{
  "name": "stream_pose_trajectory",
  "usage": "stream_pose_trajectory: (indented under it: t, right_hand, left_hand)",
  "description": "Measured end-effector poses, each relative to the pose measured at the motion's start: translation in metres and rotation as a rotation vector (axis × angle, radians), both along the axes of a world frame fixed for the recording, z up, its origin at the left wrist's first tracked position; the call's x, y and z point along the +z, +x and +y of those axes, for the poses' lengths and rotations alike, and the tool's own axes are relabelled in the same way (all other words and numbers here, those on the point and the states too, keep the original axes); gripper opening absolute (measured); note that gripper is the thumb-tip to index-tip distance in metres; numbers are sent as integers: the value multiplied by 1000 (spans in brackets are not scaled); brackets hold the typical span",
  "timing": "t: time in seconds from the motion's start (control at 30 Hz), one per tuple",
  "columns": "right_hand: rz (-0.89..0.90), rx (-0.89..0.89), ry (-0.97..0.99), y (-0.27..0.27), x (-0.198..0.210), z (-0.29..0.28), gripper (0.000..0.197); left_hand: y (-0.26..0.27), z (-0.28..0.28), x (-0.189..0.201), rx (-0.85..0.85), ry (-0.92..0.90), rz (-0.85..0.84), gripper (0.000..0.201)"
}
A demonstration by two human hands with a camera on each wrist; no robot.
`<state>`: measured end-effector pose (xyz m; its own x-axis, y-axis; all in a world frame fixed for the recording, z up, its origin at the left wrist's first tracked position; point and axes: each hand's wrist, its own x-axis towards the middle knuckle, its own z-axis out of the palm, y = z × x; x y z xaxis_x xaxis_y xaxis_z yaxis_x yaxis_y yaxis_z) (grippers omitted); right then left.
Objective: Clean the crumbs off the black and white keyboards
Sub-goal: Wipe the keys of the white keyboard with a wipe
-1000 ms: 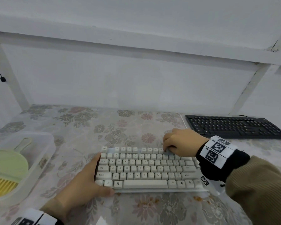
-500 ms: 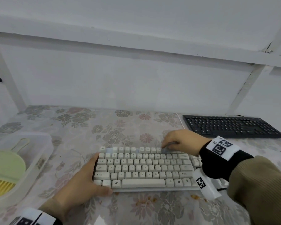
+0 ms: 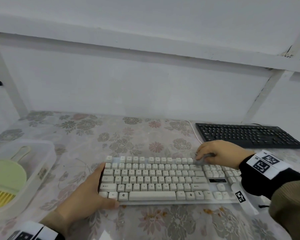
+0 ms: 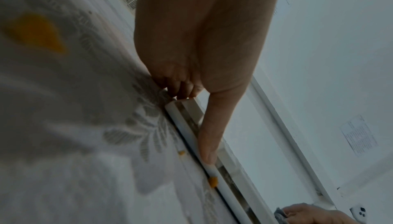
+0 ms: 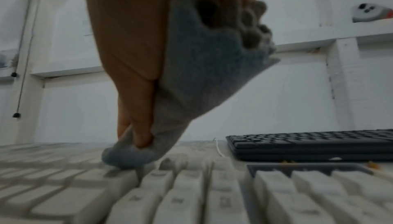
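1. Two keyboards on the floral tablecloth (image 3: 87,135): white keyboard (image 3: 163,181) nearest, long axis left to right, space bar toward the person; black keyboard (image 3: 248,135) behind and right, angled slightly.
2. Left hand (image 3: 83,201) braced against the white keyboard's left end, thumb along its front edge, fingers straight.
3. Right hand (image 3: 218,153) pinching a grey cloth (image 5: 191,79), pressed onto the top key rows at right.
4. Orange crumbs (image 3: 208,211) just before the front edge.
5. Clear bin (image 3: 42,163) at left, holding a green brush (image 3: 3,177).
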<state>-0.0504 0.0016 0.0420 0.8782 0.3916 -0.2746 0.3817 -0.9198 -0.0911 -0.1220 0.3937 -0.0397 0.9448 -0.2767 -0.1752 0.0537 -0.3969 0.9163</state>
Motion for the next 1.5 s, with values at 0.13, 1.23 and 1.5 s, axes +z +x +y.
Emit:
stream_pose_trajectory:
  t: [0.13,1.23,1.5]
  right_hand:
    - [-18,11,-184,0,7,5,26]
    - [45,55,137,3,-5,142,28]
    - [-59,162,44,4,-7,109,24]
  left_hand:
    - [-1,-1,2,2,-3,6,90]
    - [-4,-3,6,0,-12,-6,83]
    - [-5,-4,8,-5,-21,-8,83]
